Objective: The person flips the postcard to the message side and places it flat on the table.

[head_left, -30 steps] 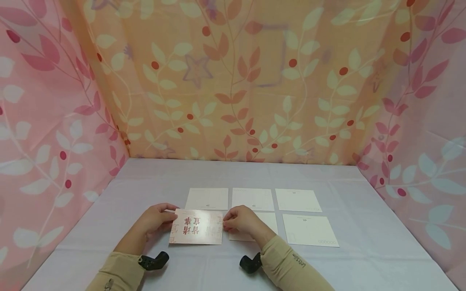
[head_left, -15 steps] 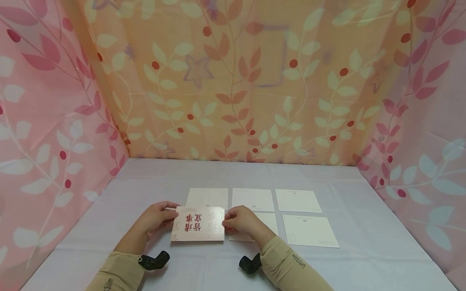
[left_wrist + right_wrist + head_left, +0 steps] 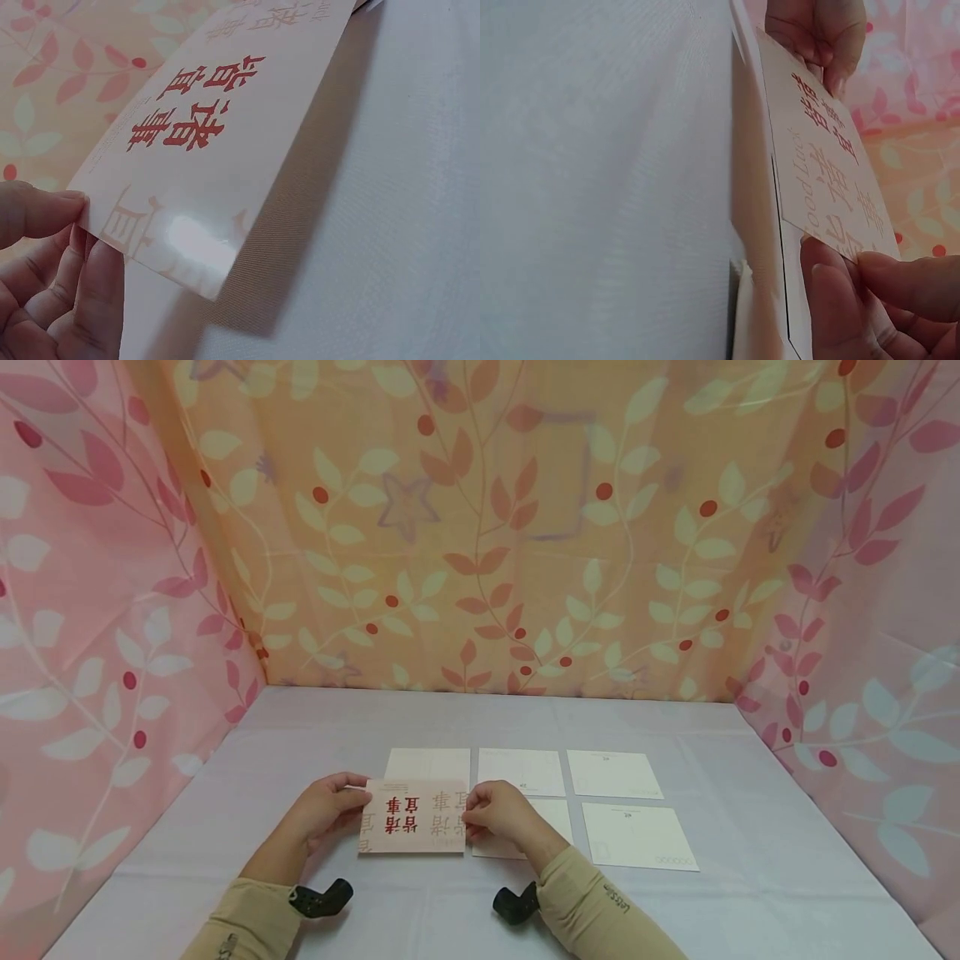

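Observation:
A pale pink postcard printed with red Chinese characters is held by its two short sides, tilted above the table. My left hand pinches its left edge, thumb on the printed face and fingers behind, as the left wrist view shows at a corner of the postcard. At the opposite edge, my right hand pinches the postcard between thumb and fingers near a corner. Behind it, a white card is partly covered. Another white card lies partly under my right hand.
More white cards lie flat in two rows: a back middle card, a back right card and a front right card. White cloth covers the table. Patterned curtains stand behind and at both sides.
The postcard has risen slightly and shifted a little to the right, its tilt changing so that the glare on its face has faded in the head view. Both hands keep hold of it.

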Demonstrator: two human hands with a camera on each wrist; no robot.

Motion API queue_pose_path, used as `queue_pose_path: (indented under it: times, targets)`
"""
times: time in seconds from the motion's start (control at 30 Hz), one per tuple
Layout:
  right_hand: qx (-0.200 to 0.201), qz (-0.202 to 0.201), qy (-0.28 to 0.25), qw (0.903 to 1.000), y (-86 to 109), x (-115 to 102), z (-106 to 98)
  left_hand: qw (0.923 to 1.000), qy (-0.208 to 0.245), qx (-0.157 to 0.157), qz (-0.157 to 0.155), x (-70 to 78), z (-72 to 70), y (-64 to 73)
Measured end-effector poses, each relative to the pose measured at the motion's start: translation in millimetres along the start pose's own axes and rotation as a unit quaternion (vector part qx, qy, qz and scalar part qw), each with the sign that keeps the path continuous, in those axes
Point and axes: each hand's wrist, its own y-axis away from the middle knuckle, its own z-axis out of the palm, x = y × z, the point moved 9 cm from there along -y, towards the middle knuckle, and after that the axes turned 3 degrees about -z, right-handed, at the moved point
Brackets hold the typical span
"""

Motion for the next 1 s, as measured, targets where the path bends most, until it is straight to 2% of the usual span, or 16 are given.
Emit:
queue_pose_path:
  times: [0.67, 0.87, 1.0]
  targets:
    - [0.029, 0.001, -0.014, 0.9995, -1.6, -0.5, -14.7, 0.9999, -0.001, 0.000, -0.012, -6.1, 6.0, -2.0]
    - [0.036, 0.004, -0.013, 0.9993, -2.8, -1.0, -21.0, 0.9998, -0.007, -0.017, -0.003, -5.5, 11.4, -1.8]
    - [0.038, 0.004, -0.017, 0.9991, -3.1, -1.7, -24.0, 0.9997, -0.019, -0.015, 0.001, -5.0, 13.3, -1.4]
